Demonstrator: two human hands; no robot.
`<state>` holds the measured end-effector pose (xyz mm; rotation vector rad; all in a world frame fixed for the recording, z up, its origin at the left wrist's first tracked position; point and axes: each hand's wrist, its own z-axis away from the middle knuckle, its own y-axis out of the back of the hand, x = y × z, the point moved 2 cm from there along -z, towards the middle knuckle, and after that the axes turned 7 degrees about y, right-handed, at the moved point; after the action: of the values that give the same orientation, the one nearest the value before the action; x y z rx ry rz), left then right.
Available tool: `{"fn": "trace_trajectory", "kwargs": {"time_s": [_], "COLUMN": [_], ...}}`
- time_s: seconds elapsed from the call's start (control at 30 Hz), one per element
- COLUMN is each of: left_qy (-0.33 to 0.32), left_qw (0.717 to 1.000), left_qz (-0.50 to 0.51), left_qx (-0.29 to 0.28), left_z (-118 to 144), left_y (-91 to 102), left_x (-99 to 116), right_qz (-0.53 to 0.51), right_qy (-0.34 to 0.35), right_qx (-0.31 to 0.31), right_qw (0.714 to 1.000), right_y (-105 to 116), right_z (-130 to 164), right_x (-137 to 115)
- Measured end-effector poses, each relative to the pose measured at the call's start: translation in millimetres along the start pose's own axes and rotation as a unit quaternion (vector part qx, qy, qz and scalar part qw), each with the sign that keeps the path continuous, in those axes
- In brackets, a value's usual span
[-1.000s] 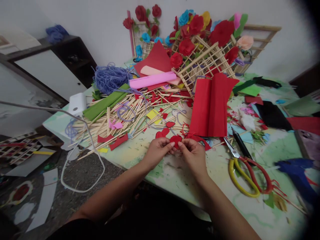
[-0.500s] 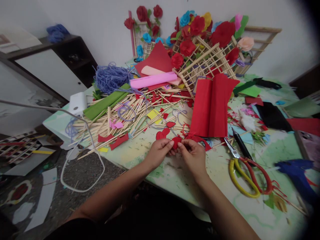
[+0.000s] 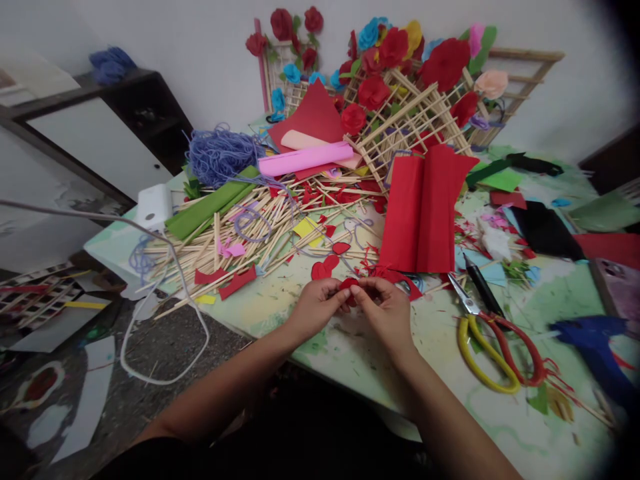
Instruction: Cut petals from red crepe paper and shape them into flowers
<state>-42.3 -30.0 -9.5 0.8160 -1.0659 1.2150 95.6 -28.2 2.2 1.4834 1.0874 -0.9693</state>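
Many sticks (image 3: 250, 230) litter green table (image 3: 350, 353), white wall (image 3: 200, 47) behind

- Left hand (image 3: 315, 308) and right hand (image 3: 386, 313): bare, no gloves, rings or bands visible.
- Forearms: bare to the elbow, no sleeves or wristwear, entering from 6 and 7 o'clock.
- Dark clothing at the lower frame edge, about 6 o'clock; detail indistinct.

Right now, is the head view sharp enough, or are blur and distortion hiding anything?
Head view: centre sharp, the red paper piece between both hands clear; edges bend, fisheye-like; right corners darken; the blue thing at right is smeared; soft, even light, no glare.
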Motion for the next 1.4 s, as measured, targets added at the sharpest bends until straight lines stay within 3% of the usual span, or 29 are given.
{"fn": "trace_trajectory", "kwargs": {"time_s": [0.37,0.6,0.87,1.23,1.33,1.4], "left_qy": [-0.005,-0.012,-0.019,-0.024,-0.076,-0.178], "left_qw": [0.999,0.999,0.998,0.996,0.983,0.935], "left_qz": [-0.04,-0.039,-0.042,-0.079,-0.17,-0.295], "left_qx": [-0.009,-0.023,-0.035,-0.036,0.0,0.083], "left_z": [1.2,2.7,4.2,1.5,4.3,7.9], "left_y": [1.0,0.3,-0.3,0.2,1.1,2.7], "left_x": [-5.8,-1.8,0.1,-6.2,-3.8,1.1], "right_qz": [-0.039,-0.041,-0.084,-0.097,-0.089,-0.078], "right_qy": [-0.018,0.026,-0.026,-0.032,-0.034,-0.029], "right_qx": [0.011,0.005,0.014,0.006,0.012,0.022], "right_qw": [0.999,0.999,0.996,0.995,0.995,0.996], "right_y": [0.1,0.2,-0.8,-1.9,-1.2,0.9], "right_z": [0.2,0.1,0.2,0.7,0.2,0.0], "right_x": [3.3,3.2,1.6,7.0,7.4,6.4]}}
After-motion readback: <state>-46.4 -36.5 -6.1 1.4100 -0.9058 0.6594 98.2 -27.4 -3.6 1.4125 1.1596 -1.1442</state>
